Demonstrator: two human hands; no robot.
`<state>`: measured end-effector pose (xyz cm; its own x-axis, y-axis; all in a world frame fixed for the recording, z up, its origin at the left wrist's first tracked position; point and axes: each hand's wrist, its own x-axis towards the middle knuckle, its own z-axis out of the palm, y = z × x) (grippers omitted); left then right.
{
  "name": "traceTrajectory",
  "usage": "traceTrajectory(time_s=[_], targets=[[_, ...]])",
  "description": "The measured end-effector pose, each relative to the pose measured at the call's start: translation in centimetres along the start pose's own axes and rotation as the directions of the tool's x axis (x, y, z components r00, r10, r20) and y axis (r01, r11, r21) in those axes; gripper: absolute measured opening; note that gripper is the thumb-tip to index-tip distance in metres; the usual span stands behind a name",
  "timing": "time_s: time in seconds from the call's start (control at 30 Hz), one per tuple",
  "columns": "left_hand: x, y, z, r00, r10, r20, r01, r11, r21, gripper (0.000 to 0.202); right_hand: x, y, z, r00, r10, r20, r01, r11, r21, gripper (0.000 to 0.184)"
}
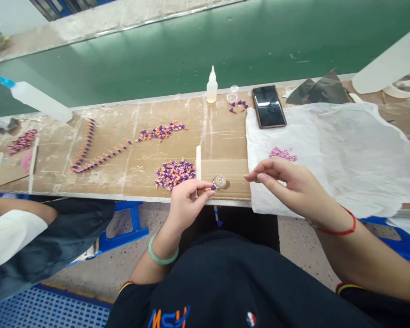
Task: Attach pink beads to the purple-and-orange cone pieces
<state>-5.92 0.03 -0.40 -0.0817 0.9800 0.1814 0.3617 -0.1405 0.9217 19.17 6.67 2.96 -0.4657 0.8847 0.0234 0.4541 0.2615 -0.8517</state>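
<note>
My left hand (190, 202) pinches a small purple-and-orange piece (213, 187) between thumb and fingertips. That piece is held right beside a small round clear dish (220, 182) on a cardboard sheet (225, 166). To the right of the dish, my right hand (287, 182) hovers with thumb and fingers brought together; anything between the tips is too small to make out. Just beyond it, tiny pink pieces (283, 154) lie heaped on a white cloth (304, 130). A pile of purple-and-orange pieces (175, 174) sits left of the cardboard, past a white strip (198, 163).
Behind stand a dropper bottle (212, 86), a small clear cup (233, 94) and a phone (269, 107). More purple-and-orange pieces (161, 132) form a cluster, and others a bent row (89, 143). Another person's arm (20, 209) rests at the left edge.
</note>
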Motion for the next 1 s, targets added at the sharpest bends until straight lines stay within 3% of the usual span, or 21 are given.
traceTrajectory(time_s=[0.07,0.17,0.27,0.37,0.5,0.63,0.77,0.87,1.0], targets=[[0.7,-1.6,-1.4,0.998,0.07,0.011,-0.07,0.981,0.183,0.005,0.0,1.0,-0.1,0.998,0.052,-0.032,-0.052,0.999,0.011,0.018],[2.0,-3.7,-3.8,0.997,0.071,0.015,-0.072,0.941,0.331,0.006,-0.2,2.9,-0.3,0.985,0.167,-0.045,-0.166,0.986,0.034,0.028],[4.3,-5.4,-6.6,0.996,-0.013,-0.087,0.051,0.896,0.442,0.014,-0.5,4.6,-0.5,0.961,0.263,-0.084,-0.259,0.964,0.055,0.04],[8.1,-7.0,-9.6,0.968,-0.059,-0.246,0.184,0.832,0.523,0.009,-0.8,5.6,-0.6,0.94,0.321,-0.116,-0.312,0.946,0.088,0.045],[13.2,-9.3,-12.3,0.951,-0.052,-0.304,0.22,0.804,0.552,0.013,-1.1,5.6,-0.7,0.926,0.353,-0.137,-0.34,0.934,0.105,0.048],[15.5,-10.8,-12.9,0.952,-0.039,-0.305,0.2,0.832,0.518,0.014,-1.4,5.5,-0.8,0.925,0.35,-0.147,-0.337,0.935,0.109,0.05],[15.9,-11.0,-13.0,0.939,-0.001,-0.344,0.159,0.888,0.432,0.018,-1.7,5.6,-1.1,0.929,0.328,-0.171,-0.312,0.943,0.114,0.048],[15.1,-10.0,-13.0,0.929,0.002,-0.37,0.122,0.943,0.309,0.016,-2.2,5.4,-1.5,0.922,0.309,-0.233,-0.292,0.95,0.108,0.04],[12.8,-7.4,-12.0,0.927,-0.082,-0.365,0.107,0.993,0.049,0.017,-3.2,6.1,-2.1,0.898,0.289,-0.331,-0.252,0.956,0.152,0.022]])
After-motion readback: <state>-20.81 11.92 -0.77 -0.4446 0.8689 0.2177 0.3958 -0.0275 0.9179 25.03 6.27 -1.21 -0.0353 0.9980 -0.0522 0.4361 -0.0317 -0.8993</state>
